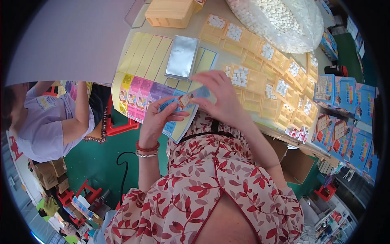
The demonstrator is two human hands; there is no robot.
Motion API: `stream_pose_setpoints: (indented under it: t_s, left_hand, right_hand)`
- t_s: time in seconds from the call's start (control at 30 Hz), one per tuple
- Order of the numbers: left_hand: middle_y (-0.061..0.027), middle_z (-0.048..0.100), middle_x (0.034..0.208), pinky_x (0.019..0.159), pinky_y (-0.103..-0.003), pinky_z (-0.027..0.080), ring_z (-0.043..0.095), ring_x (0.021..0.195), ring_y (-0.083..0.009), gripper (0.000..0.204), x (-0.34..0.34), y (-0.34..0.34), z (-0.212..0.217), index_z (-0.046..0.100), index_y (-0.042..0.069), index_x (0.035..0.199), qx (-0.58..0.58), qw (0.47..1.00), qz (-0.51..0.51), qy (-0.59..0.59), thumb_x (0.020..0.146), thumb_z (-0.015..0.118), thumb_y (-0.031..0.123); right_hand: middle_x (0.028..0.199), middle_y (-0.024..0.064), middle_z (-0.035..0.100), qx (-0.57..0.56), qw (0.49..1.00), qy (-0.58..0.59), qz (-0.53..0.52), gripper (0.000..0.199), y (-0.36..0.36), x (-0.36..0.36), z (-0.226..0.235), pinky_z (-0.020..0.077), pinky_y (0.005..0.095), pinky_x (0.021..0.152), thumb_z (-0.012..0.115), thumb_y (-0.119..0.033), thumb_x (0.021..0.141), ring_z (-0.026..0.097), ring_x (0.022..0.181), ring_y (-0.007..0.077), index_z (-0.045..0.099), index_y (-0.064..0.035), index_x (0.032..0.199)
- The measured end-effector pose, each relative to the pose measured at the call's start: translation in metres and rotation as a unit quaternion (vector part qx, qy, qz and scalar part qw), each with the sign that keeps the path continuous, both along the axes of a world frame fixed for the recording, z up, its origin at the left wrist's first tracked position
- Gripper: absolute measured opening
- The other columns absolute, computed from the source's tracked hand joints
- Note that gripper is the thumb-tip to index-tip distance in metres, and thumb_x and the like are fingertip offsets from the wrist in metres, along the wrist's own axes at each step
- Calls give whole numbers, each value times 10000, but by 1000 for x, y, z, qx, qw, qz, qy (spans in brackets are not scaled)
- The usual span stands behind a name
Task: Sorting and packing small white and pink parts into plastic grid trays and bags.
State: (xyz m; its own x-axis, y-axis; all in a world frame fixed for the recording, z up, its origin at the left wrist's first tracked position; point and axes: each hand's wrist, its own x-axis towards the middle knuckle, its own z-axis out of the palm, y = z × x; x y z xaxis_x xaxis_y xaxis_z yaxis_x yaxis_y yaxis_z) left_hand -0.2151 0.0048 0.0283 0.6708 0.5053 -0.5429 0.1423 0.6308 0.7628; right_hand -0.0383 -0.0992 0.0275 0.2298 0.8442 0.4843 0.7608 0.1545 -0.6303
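Observation:
My left hand (155,121) pinches the left end of a blue printed paper strip (178,102). Bracelets circle that wrist. My right hand (222,97) is at the strip's other end, with thumb and fingers apart and the thumb touching or just over the print. Beneath the hands lies a large sheet (142,55) printed with yellow, pink, purple and blue strips; its near edge hangs over the table. On the sheet rests a shiny silver rectangular block (182,57), just beyond my hands.
To the right, yellow compartment trays (252,87) hold small white pieces. Behind them sits a clear bag (280,20) of white pieces. A yellow container (170,13) stands at the back. Blue printed boxes (345,95) are stacked far right. A co-worker (53,118) sits at left.

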Motion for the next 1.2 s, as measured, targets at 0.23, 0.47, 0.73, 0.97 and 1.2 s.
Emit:
stream_pose_setpoints:
  t_s: [0.23, 0.47, 0.73, 0.97, 1.2]
  left_hand:
    - [-113, 635, 851, 499, -204, 481, 620, 575, -140, 267, 24, 49, -8, 573, -16, 1080, 156, 981, -105, 55, 871, 578, 150]
    - [-76, 593, 667, 519, -247, 445, 566, 558, -121, 292, 77, 103, -35, 616, -2, 944, 441, 887, -28, 131, 737, 706, 183]
    - [-79, 585, 669, 585, -275, 437, 559, 622, -149, 251, 89, 124, -39, 608, -1, 798, 457, 876, -69, 139, 682, 736, 182]
    - [-23, 575, 712, 609, -221, 429, 521, 659, -88, 224, 89, 134, -38, 575, 16, 804, 434, 883, -121, 131, 736, 720, 172]
    - [-19, 560, 696, 594, -219, 415, 506, 646, -83, 231, 92, 136, -47, 563, 19, 799, 427, 887, -119, 127, 737, 722, 174]
  right_hand:
    - [642, 39, 568, -288, 846, 444, 74, 248, 12, 34, -31, 407, 230, 463, 615, -164, 818, 524, 559, 66, 573, -47, 1033]
    - [620, 27, 558, -210, 884, 409, -82, 220, 63, 39, -28, 377, 215, 409, 662, -157, 796, 485, 473, 62, 493, -50, 889]
    - [610, 31, 546, -210, 871, 430, -112, 298, 78, 50, -42, 367, 213, 373, 697, -146, 775, 497, 463, 73, 412, -79, 829]
    - [616, 40, 547, -208, 863, 450, -95, 305, 78, 49, -49, 364, 214, 368, 692, -140, 781, 492, 460, 74, 399, -79, 837]
    - [608, 59, 563, -215, 862, 448, -101, 305, 77, 48, -51, 377, 231, 370, 693, -129, 768, 507, 453, 90, 402, -66, 836]
